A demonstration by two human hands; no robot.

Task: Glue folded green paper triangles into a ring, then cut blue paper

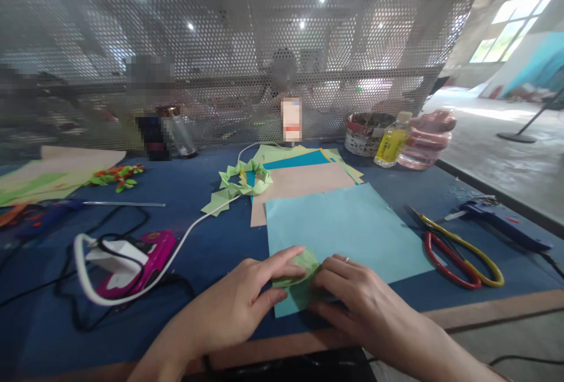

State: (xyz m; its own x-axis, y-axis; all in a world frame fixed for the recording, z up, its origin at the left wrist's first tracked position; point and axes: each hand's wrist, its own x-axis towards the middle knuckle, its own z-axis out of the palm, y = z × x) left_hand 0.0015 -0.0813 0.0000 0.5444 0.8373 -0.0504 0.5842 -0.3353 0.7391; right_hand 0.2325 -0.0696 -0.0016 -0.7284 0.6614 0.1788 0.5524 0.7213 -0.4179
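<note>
A small piece of light green paper (309, 260), which looks folded or curved, lies over the near left corner of a light blue paper sheet (348, 226). My left hand (240, 297) holds the green piece from the left, its index finger along the top and its thumb just below. From the right, my right hand (361, 288), with a ring on one finger, has its curled fingers closed on the piece's right edge. Those fingertips are partly hidden. Beyond the sheet, at the left, sits a ring of folded light green paper (264, 182).
Scissors (462, 253) and a blue glue gun (506, 223) lie right. A yellow-labelled bottle (390, 144), a round basket (352, 138) and a pink container (425, 141) stand at the back right. Left are a magenta device (161, 250), a white cable (183, 241) and paper flowers (117, 176).
</note>
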